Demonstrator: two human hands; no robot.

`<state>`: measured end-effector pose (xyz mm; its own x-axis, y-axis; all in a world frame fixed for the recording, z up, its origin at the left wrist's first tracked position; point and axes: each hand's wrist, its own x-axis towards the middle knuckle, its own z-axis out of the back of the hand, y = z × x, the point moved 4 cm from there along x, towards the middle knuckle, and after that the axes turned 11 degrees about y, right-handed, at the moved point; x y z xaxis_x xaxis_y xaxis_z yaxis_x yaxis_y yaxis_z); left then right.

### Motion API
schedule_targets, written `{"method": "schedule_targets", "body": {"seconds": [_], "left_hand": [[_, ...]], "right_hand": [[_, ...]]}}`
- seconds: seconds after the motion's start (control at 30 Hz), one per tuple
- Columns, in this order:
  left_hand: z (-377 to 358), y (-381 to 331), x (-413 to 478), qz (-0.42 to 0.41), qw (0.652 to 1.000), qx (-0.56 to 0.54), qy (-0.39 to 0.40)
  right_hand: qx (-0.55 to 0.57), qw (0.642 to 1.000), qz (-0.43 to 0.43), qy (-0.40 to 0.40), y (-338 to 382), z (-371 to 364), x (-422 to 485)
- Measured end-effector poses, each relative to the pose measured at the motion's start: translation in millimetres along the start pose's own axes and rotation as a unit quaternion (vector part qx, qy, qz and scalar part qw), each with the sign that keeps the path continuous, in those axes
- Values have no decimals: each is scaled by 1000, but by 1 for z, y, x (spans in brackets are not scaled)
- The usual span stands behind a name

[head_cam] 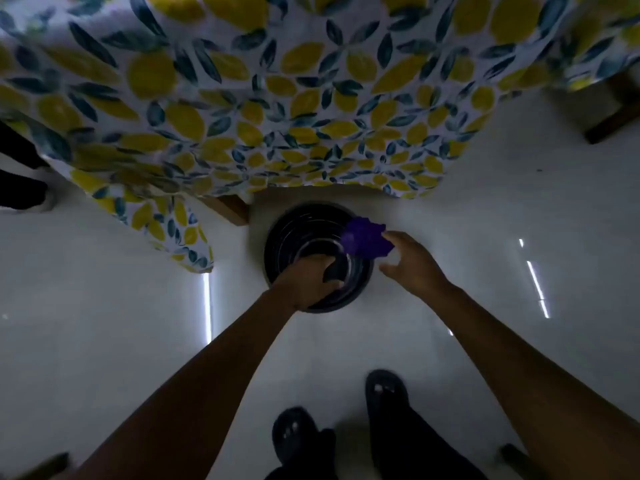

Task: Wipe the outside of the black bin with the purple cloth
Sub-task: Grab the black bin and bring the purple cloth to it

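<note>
**Bin steadied, cloth arriving at the rim**

Looking straight down: black bin stands upright on the white floor, just in front of the lemon-print tablecloth. My left hand is curled over the near rim, fingers hooked inside — clamped on the bin to hold it steady. My right hand has the purple cloth bunched at the fingertips; thumb and fingers spread fairly wide, only the tips pinching it. The cloth sits at the bin's far-right rim — can't tell if it touches yet, frame is blurry.

Step, as I judge it: the start of wiping, cloth not clearly on the outer wall. Next move calls for pressing the cloth flat against the outside and sweeping down and around, with the left hand bracing so the bin doesn't slide or tip.
</note>
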<state>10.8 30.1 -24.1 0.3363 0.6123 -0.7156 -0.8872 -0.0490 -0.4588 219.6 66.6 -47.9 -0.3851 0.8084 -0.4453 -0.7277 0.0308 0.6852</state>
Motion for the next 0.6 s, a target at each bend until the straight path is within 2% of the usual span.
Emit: {"method": "schedule_targets", "body": {"seconds": [0.13, 0.37, 0.5, 0.6], "left_hand": [[-27, 31, 50, -13, 1000, -5, 2], [-67, 55, 146, -51, 999, 5, -5], [-100, 57, 175, -65, 997, -39, 32], [-117, 59, 187, -64, 996, -45, 38]], "right_hand": [[-1, 1000, 15, -6, -35, -17, 44], [-80, 997, 4, -12, -88, -58, 111], [-59, 994, 52, -72, -102, -72, 124], [-88, 988, 74, -107, -106, -77, 131]]}}
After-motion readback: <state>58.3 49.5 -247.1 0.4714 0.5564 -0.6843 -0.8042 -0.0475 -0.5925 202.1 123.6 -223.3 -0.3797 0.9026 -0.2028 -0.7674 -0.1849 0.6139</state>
